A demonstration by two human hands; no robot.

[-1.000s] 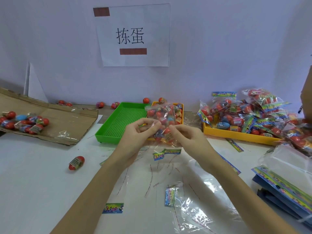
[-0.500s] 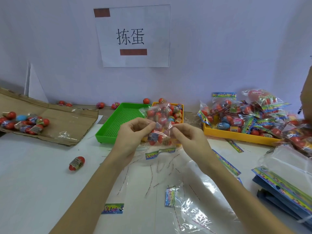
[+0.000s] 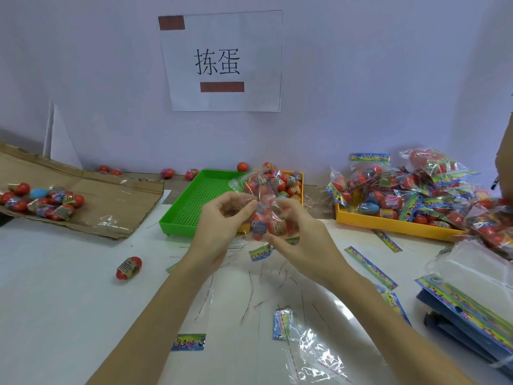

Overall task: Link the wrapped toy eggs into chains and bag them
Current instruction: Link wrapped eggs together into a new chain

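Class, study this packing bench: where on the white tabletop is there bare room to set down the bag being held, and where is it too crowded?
Freest: the white table at near left, bordered by the cardboard sheet, the green tray and a lone egg. Crowded: under the left hand and right hand holding the bag, amid cellophane scraps, and beside the yellow tray.

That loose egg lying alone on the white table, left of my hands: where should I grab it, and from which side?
Come from above with the left hand and pinch the loose egg across its labelled middle. It lies on its side with its long axis tilted, so close the grip across the narrow width, not the rounded ends.
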